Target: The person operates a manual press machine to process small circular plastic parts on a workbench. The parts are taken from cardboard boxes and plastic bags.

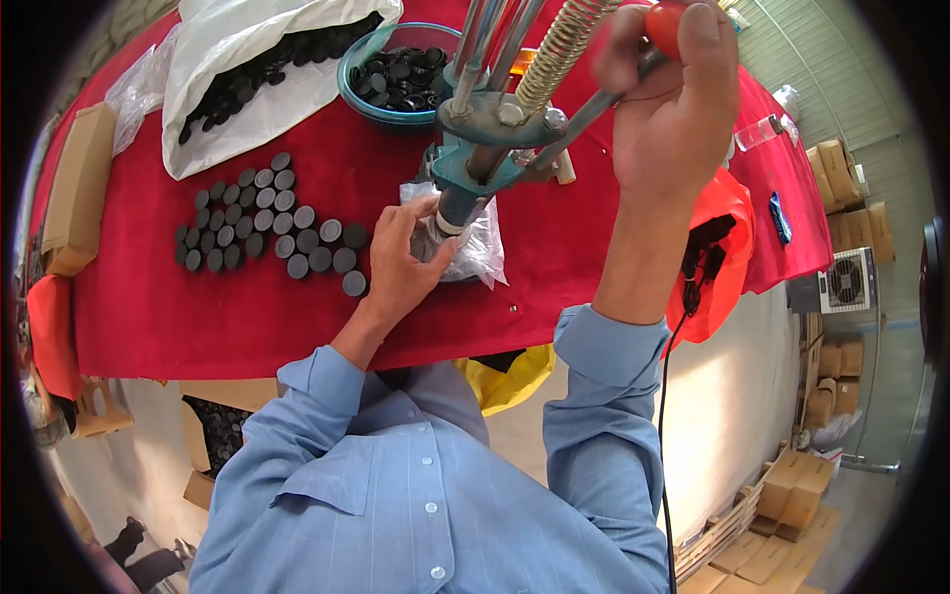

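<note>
A hand lever press with a green flange [485,178] and a coiled spring [562,57] stands before me on the table. My right hand [673,119] is wrapped around its lever [584,129], close to the red knob [665,30]. Low at the press, my left hand [404,255] curls its thumb and fingers around the end of the ram [461,206]. Whatever lies between those fingers is mostly hidden. Clear plastic film [485,252] lies crumpled under the ram. Left of that hand, several round black caps [284,200] lie flat in loose rows.
A red cloth [554,238] covers the table. Toward the back are a blue bowl [346,84] of black discs and a white sack [213,99] spilling black pieces. A cardboard box [79,188] sits at the left edge. An orange bag [727,213] and a black cable [664,426] are at right.
</note>
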The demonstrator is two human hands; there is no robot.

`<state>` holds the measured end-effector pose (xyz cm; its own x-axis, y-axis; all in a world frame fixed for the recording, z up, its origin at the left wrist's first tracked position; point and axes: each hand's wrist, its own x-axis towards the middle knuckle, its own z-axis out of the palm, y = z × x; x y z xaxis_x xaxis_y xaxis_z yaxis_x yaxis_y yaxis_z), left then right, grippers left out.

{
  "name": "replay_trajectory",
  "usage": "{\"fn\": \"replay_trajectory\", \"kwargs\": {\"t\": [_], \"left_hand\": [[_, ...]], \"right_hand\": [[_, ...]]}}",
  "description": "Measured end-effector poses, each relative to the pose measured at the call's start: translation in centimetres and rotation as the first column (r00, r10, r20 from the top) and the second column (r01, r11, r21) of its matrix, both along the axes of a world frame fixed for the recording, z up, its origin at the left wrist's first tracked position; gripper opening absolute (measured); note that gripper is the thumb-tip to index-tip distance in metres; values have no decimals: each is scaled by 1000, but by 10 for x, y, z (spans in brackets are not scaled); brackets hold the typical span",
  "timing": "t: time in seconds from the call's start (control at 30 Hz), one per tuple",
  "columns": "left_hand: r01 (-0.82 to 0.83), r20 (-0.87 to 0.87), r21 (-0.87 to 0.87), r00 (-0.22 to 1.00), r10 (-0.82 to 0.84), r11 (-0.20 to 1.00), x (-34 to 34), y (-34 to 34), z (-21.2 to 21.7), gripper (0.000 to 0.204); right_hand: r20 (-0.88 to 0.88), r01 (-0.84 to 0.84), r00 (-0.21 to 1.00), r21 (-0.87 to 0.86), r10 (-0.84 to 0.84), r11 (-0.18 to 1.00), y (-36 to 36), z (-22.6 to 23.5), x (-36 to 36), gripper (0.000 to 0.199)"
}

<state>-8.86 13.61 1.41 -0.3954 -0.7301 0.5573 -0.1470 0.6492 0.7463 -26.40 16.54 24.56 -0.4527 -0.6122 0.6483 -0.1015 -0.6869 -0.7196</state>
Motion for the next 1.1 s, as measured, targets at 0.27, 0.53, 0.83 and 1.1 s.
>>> {"fn": "replay_trajectory", "kwargs": {"t": [0.27, 0.53, 0.83, 1.1], "left_hand": [[10, -8, 40, 1000, -10, 999, 1, 0, -2, 59], [19, 14, 44, 1000, -20, 999, 3, 0, -1, 62], [14, 6, 39, 1000, -15, 999, 3, -1, -1, 60], [16, -31, 50, 999, -15, 999, 1, 1, -3, 59]], "right_hand": [[52, 82, 995, -32, -80, 996, -2, -6, -2, 33], [-145, -170, 979, -195, 143, 966, 21, -23, -12, 29], [-207, 14, 977, -219, -61, 976, 89, -65, 34, 27], [-190, 77, 976, -149, -105, 986, 119, -91, 47, 22]]}}
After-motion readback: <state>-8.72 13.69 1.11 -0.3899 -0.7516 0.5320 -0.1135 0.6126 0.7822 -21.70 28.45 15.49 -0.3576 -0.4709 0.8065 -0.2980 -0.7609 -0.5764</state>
